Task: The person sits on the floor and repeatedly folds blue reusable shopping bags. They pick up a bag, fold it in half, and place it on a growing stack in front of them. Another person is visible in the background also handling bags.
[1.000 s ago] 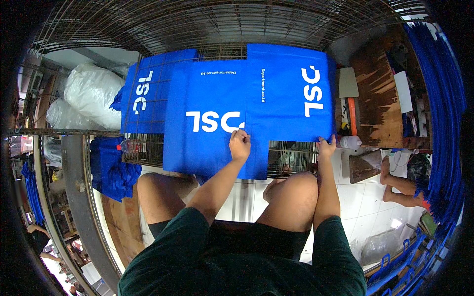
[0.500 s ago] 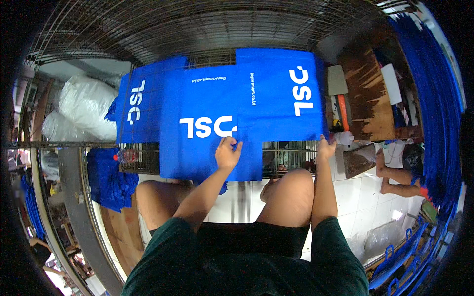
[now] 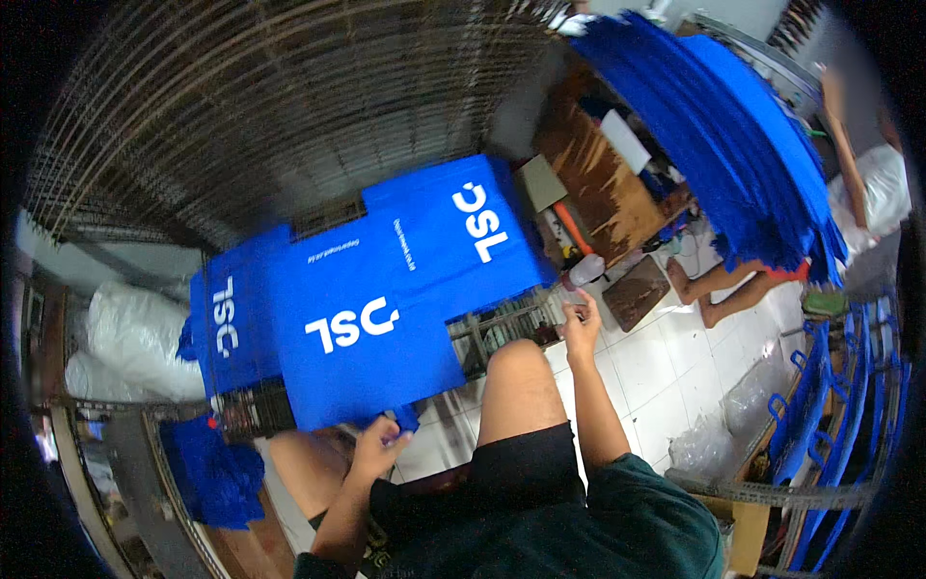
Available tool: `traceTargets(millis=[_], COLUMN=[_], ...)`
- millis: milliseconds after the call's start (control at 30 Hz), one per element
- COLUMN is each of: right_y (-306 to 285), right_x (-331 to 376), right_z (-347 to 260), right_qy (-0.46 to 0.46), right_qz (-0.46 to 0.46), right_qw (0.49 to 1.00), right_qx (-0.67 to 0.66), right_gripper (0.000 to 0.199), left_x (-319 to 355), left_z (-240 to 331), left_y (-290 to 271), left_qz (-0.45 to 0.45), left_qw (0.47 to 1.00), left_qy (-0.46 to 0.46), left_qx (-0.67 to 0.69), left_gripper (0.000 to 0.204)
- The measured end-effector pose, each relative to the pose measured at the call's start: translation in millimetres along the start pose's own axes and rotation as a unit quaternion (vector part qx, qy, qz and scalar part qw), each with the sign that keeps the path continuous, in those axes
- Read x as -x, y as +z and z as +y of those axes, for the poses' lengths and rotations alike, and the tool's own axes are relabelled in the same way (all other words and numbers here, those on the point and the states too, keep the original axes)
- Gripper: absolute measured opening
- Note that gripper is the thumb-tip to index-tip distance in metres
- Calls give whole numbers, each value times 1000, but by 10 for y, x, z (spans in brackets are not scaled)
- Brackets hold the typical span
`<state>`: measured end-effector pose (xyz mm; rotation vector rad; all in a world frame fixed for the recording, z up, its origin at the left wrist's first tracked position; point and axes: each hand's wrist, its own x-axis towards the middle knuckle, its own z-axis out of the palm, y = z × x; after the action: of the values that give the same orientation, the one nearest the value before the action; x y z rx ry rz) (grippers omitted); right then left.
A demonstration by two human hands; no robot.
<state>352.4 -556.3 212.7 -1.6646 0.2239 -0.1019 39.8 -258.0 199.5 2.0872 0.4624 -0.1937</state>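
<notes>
The wire rack (image 3: 289, 116) bears the blue bag (image 3: 376, 299), laid flat, its near edge hanging over the rack's front rim toward the knees; a stack of more blue bags (image 3: 733, 135) lies right of the rack. The left hand (image 3: 381, 446) pinches the bag's near corner just below the rack's front, and a hard pull could drag the whole bag off. The right hand (image 3: 581, 323), fingers loosely curled, hangs off the rack's right front corner holding nothing, so that side could slip or crease.

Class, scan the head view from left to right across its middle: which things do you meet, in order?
White plastic sacks → blue fabric bags → left hand → right hand → brown board → stack of blue fabric.
</notes>
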Motion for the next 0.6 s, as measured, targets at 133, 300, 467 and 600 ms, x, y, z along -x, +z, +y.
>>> traceTargets(millis=[133, 300, 467, 600], right_y=[-51, -155, -434, -940], right_x=[109, 117, -369, -778], right_z=[-531, -1199, -1942, -3108], right_qy=[-29, -68, -281, -402], right_qz=[-23, -71, -107, 4], right_qw=[997, 991, 951, 910], right_qx=[-62, -94, -71, -103], right_gripper=[36, 36, 42, 49], left_x=[-118, -177, -120, -73], left_z=[-165, -179, -459, -631], left_y=[173, 332, 304, 324], left_qz=[-187, -129, -126, -116], left_qw=[967, 984, 979, 982], left_qy=[-65, -83, -103, -116], left_qx=[-161, -90, -125, -98], left_gripper=[55, 59, 66, 65])
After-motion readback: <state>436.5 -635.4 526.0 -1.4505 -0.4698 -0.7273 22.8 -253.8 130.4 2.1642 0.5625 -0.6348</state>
